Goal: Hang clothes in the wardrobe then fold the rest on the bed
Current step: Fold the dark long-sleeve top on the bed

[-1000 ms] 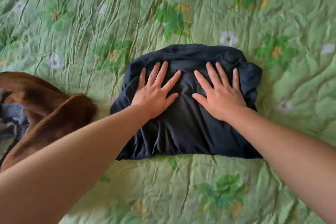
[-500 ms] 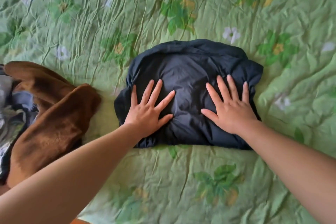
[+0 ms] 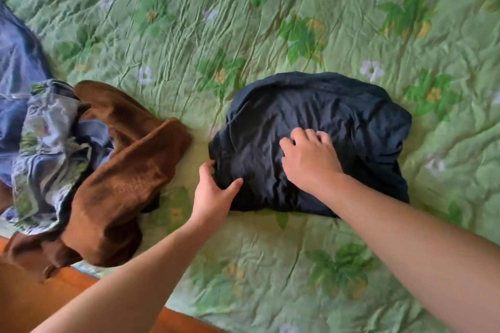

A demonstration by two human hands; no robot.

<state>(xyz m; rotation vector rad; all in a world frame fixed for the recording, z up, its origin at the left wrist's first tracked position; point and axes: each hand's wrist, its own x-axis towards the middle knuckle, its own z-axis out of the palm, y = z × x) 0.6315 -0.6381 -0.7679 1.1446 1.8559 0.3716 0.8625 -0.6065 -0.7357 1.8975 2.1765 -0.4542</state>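
Brown garment [image 3: 130,170] heaped at 9 o'clock of the folded dark garment [image 3: 338,116], with blue patterned clothes [image 3: 40,130] beyond it. A strip of green bedspread [image 3: 270,35] lies between them. Dark garment sits mid-bed. Left hand [image 3: 216,194] grips its 7 o'clock corner, thumb on top, fingers curled under the edge. Right hand [image 3: 311,159] is on top near centre, fingers bent and close together; can't tell if they're pinching cloth. Half a second ago both hands lay flat on top, fingers spread.

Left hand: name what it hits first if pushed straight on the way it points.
The dark garment; the left hand grips its left edge and points into it, so nothing lies between.
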